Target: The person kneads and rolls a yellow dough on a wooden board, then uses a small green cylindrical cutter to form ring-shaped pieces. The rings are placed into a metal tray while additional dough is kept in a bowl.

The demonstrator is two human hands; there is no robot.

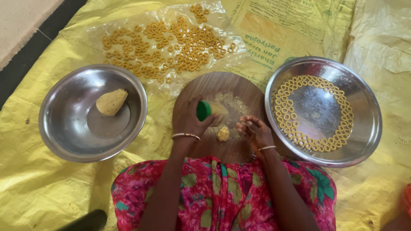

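Note:
My left hand grips a small green cap-like cutter and presses it against flattened yellow dough on a round wooden board. A small lump of dough lies on the board between my hands. My right hand hovers beside that lump with fingers curled, pinching a bit of dough I can barely see. A steel plate on the right holds dough rings lined along its rim. In the steel bowl on the left sits a dough ball.
A clear plastic sheet beyond the board carries several dough rings. Yellow woven sacks cover the floor. A dark object lies at the bottom left. My pink floral clothing fills the near edge.

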